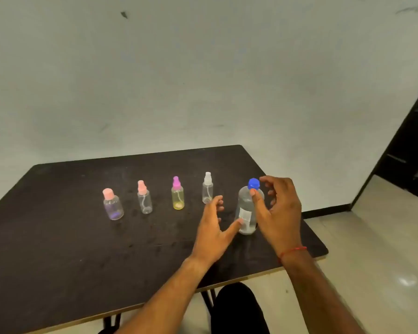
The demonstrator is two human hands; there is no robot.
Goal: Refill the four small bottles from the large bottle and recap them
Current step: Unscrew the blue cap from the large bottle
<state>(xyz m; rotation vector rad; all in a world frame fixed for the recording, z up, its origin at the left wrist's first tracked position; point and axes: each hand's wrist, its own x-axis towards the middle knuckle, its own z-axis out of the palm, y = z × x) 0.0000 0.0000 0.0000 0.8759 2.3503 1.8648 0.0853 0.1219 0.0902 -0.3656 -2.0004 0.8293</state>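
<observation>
Right hand (280,213): fingers loosely curved round the blue cap (253,183), gaps showing, not closed on it. The thumb lay at the neck of the big bottle (247,213), just under the cap.

Left hand (211,227): open, thumb tip at the label low on the big bottle, other fingers spread clear of it. Nothing was gripped.

The big bottle stood upright and capped near the right edge of the table (58,237). In a row to its left, all capped, were the clear bottle (207,195), yellow bottle (177,200), pink sprayer (144,203) and pink-cap bottle (113,208).

Step, as I judged it: opening the big bottle, with no refilling begun.

Next: left hand to clasp the body and steady it, right to pinch the cap and unscrew. The small tops must come off before pouring.
</observation>
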